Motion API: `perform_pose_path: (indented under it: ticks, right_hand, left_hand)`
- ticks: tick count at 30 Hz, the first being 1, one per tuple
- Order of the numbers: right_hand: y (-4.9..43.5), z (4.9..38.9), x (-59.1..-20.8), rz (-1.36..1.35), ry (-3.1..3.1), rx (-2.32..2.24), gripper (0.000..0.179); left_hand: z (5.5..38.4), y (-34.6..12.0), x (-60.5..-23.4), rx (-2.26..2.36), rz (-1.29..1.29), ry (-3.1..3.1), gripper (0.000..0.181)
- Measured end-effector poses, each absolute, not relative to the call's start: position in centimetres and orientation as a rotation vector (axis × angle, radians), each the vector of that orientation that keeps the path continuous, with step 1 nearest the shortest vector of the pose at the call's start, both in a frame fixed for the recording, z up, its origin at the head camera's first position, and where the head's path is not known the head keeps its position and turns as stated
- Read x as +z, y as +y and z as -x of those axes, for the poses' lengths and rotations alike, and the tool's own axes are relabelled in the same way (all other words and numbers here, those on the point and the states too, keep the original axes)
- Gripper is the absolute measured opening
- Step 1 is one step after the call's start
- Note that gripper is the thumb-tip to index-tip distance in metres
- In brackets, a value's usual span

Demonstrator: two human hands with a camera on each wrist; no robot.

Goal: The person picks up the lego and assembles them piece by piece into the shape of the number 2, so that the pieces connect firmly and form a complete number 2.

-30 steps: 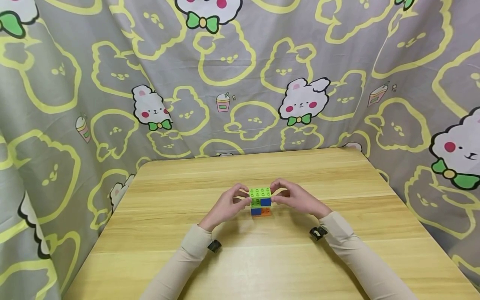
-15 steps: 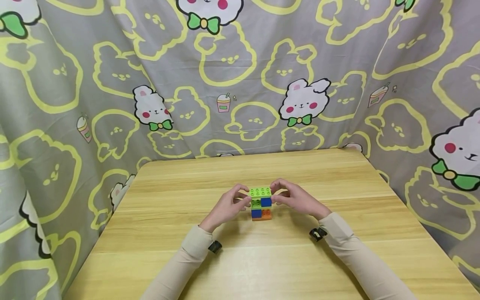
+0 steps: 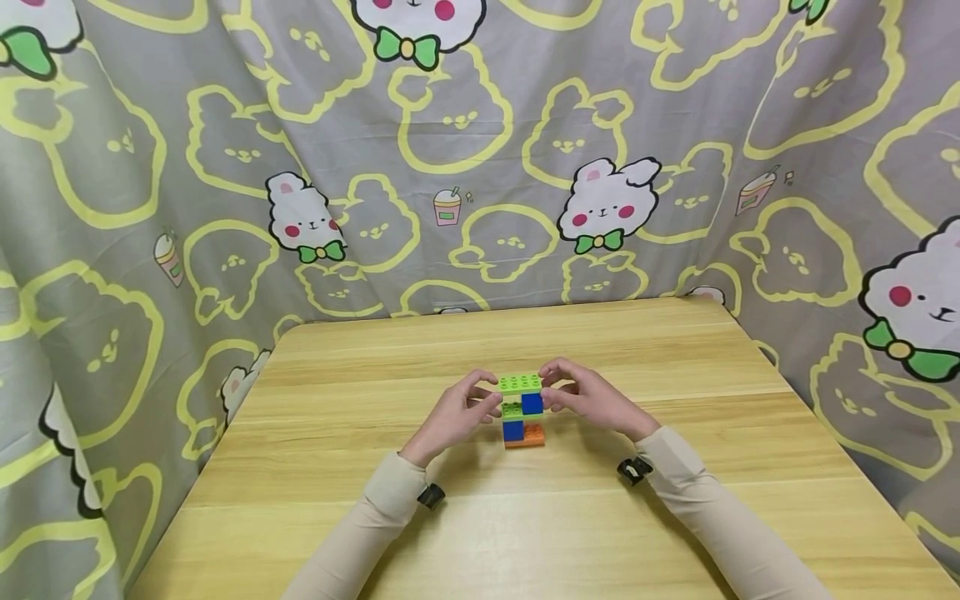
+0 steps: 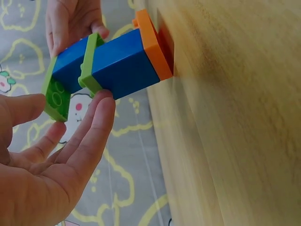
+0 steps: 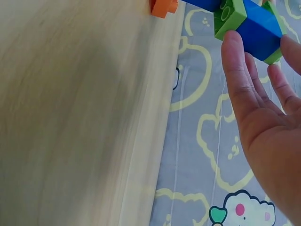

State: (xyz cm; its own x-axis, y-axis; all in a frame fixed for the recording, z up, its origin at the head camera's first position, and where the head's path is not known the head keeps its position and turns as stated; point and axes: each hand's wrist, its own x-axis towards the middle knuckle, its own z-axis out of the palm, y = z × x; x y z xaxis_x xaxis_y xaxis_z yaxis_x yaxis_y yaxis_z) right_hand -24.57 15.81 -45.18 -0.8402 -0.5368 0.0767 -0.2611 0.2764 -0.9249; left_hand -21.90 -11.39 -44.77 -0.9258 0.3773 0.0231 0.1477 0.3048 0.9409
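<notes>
My left hand (image 3: 452, 412) and right hand (image 3: 592, 398) hold a stack of toy building bricks between them by their fingertips, one on each side. A light green studded plate (image 3: 521, 383) tops the stack. Under its right half sits a blue brick (image 3: 532, 404); below that comes a second green plate (image 4: 89, 70). Another blue brick (image 4: 124, 63), on the left, joins this to the orange base plate (image 4: 154, 44). In the left wrist view the base is close over the tabletop, with its shadow beside it. Left fingertips (image 4: 104, 101) touch the lower green plate's edge.
A wood-grain table (image 3: 480, 517) lies beneath the hands. Grey patterned curtains (image 3: 480, 150) hang behind it and along both sides. A small black camera is worn at each cuff, the left one (image 3: 431, 496) close over the tabletop.
The stack's orange base has swung down and toward me in the head view, so more of its front shows. The top plate and both hands have stayed nearly in place.
</notes>
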Motion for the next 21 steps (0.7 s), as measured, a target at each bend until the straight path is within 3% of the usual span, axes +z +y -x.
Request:
perform_pose_path:
  ticks: [21]
  right_hand:
    - [15.52,24.46,-45.82,0.702,2.299,-1.6,0.034]
  left_hand:
    - [22.05,-11.36,-45.19,1.72,-0.456,2.335,0.032]
